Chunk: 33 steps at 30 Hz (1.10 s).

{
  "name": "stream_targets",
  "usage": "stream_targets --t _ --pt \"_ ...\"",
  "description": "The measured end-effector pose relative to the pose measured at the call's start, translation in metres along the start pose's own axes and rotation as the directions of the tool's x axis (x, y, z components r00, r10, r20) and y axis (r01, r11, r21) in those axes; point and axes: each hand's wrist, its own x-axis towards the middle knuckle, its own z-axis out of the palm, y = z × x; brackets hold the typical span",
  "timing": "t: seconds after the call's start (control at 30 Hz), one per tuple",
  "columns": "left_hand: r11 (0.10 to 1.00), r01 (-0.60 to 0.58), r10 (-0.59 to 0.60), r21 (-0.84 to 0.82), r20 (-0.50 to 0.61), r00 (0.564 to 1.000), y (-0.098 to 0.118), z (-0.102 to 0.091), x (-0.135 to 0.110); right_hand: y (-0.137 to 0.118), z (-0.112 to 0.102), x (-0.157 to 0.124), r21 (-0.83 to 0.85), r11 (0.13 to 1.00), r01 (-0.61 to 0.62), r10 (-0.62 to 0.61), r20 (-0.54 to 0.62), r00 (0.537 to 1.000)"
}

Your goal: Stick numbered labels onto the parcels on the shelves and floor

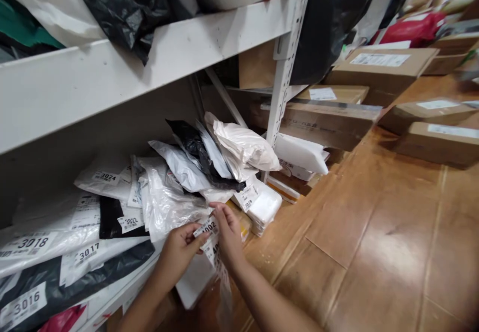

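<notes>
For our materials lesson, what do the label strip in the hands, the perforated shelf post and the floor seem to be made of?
Label strip: probably paper; matte white, black-printed, thin and flexible-looking.
Shelf post: likely painted metal; smooth white finish, row of holes along it.
Floor: wood or wood-look laminate, I can't tell; glossy brown, plank seams, reflected light.

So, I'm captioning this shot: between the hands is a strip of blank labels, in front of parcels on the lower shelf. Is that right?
Only "blank" is wrong: the head view shows the strip of labels between the hands printed with dark characters. It is in front of parcels on the lower shelf.
</notes>
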Motion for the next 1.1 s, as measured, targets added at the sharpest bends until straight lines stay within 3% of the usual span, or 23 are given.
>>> stream_targets --t 0.13,0.3,0.37,0.4,0.47,0.5,0.53,0.6,0.67,0.8,0.93,1.03,1.1 --pt "0.998 0.024 -0.026 -0.051 -0.037 0.999 -0.001 -0.009 -0.002 -0.008 -0.010 -0.001 -0.053 0.998 -0.023 0.038 0.292 0.956" --pt "0.999 -0.030 0.030 -0.012 -0.067 0.997 0.002 -0.021 -0.012 -0.003 -0.014 -0.006 -0.044 0.994 -0.102 0.111 0.349 0.931" --pt "0.982 -0.119 0.145 0.145 -0.187 0.971 0.005 -0.030 -0.016 0.000 -0.012 -0.009 -0.037 0.992 -0.124 0.129 0.358 0.925" --pt "0.944 -0.176 0.255 0.278 -0.278 0.926 0.006 -0.036 -0.017 0.001 -0.012 -0.010 -0.034 0.991 -0.133 0.136 0.358 0.924" --pt "0.785 -0.242 0.512 0.571 -0.376 0.773 0.005 -0.052 -0.015 0.003 -0.011 -0.012 -0.036 0.988 -0.147 0.150 0.347 0.926" --pt "0.692 -0.256 0.608 0.675 -0.355 0.710 0.003 -0.061 -0.013 0.003 -0.011 -0.013 -0.038 0.987 -0.153 0.157 0.340 0.927" --pt "0.617 -0.276 0.668 0.737 -0.304 0.680 0.001 -0.069 -0.011 0.003 -0.011 -0.014 -0.041 0.986 -0.160 0.164 0.338 0.927" --pt "0.538 -0.333 0.699 0.775 -0.189 0.690 -0.006 -0.082 -0.005 0.002 -0.008 -0.014 -0.035 0.984 -0.174 0.176 0.332 0.927" --pt "0.531 -0.360 0.689 0.767 -0.143 0.710 -0.010 -0.087 -0.002 0.002 -0.001 -0.015 -0.013 0.982 -0.188 0.183 0.302 0.935" --pt "0.601 -0.327 0.633 0.730 -0.184 0.752 -0.007 -0.080 -0.002 0.014 0.029 -0.013 -0.006 0.983 -0.182 0.179 0.223 0.958" --pt "0.619 -0.201 0.570 0.760 -0.258 0.780 -0.003 -0.068 0.001 0.041 0.057 -0.010 -0.088 0.983 -0.163 0.173 0.126 0.977" --pt "0.616 -0.163 0.564 0.771 -0.286 0.775 -0.004 -0.066 0.004 0.053 0.062 -0.012 -0.079 0.983 -0.164 0.169 0.055 0.984" --pt "0.612 -0.162 0.553 0.774 -0.273 0.787 -0.004 -0.067 0.003 0.051 0.058 -0.016 -0.017 0.979 -0.203 0.203 0.119 0.972"
